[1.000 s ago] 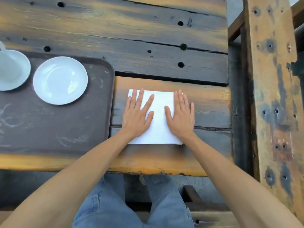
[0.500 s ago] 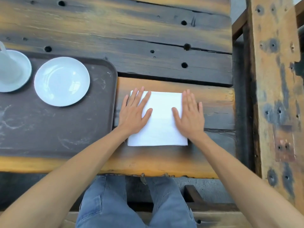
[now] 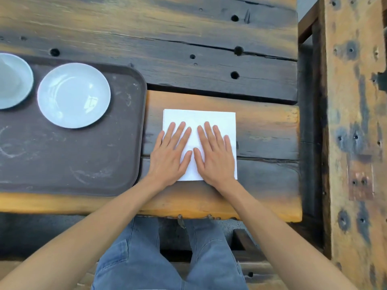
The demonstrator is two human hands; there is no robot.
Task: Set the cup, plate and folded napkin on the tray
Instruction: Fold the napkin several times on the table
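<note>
Both hands lie flat on the napkin (image 3: 199, 120), fingers straight and spread, pressing it down rather than gripping it: the left hand (image 3: 169, 155) covers its near-left part, the right hand (image 3: 215, 155) its middle and near-right, thumbs almost meeting. That white square sits on the wooden table (image 3: 261, 130), just beside the tray (image 3: 88, 160) but not on it. Already on the tray are the plate (image 3: 73, 95) and, at the far-left edge of view, a second pale dish with what I take to be the cup (image 3: 10, 80), cut off too much to be sure.

To my eye the napkin is light, thin and limp; it would sag, slide or come unfolded if lifted carelessly. I'd pinch it at one edge through all the layers, or slip fingers under the near edge, and carry it level to the bare dark area in front of the plate.

Rough planks with cracks, knots and bolt holes make up the table, so an edge could snag. Another weathered timber piece (image 3: 356, 122) stands to the right, and blue jeans (image 3: 134, 258) show below the table's edge
</note>
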